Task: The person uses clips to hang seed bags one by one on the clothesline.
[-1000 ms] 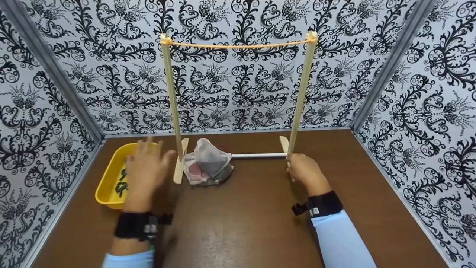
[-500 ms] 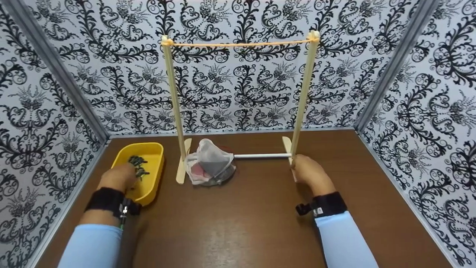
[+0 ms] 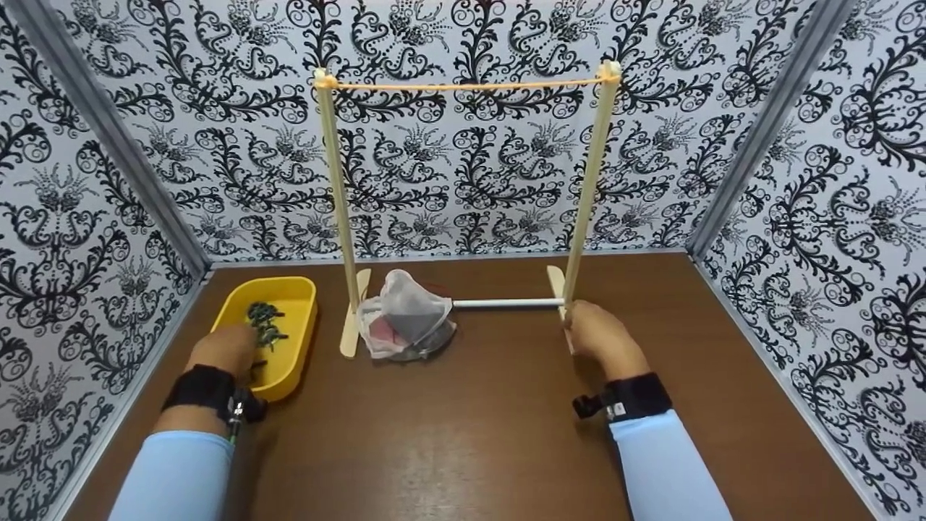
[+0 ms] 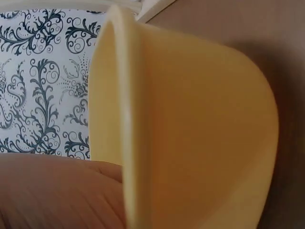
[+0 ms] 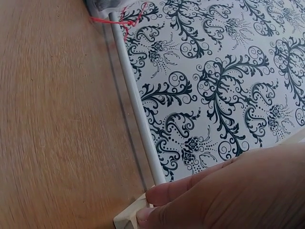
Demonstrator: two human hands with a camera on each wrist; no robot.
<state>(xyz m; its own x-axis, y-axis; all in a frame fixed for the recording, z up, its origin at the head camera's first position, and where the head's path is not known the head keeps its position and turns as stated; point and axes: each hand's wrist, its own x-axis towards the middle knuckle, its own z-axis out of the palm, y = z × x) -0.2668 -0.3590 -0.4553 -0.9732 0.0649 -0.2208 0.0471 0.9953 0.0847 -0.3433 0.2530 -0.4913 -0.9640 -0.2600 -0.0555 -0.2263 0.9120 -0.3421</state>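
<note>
My left hand (image 3: 226,350) reaches over the near left rim of a yellow plastic tub (image 3: 297,362). Its fingers are down inside, hidden in both the head and left wrist views. Small dark green clip-like pieces (image 3: 265,315) lie in the tub, beyond the hand. At the right, my right hand (image 3: 604,334) grips the foot of a wooden stand (image 3: 589,181). In the right wrist view, thumb and finger pinch its pale wooden base (image 5: 131,214), beside the end of a white rod (image 5: 138,107). An orange string (image 3: 463,87) joins the tops of the two posts.
A whitish mesh bag (image 3: 412,311) with pink and grey contents sits against the stand's left foot (image 3: 349,334), over the white rod. Red thread (image 5: 128,22) shows near the bag. Patterned panels (image 3: 463,181) wall the brown table (image 3: 448,434) at back and sides.
My left hand, blurred above the tub a second ago, has swung left and down into it. Over the last half second both hands stay nearly still, with the right still gripping the stand.
</note>
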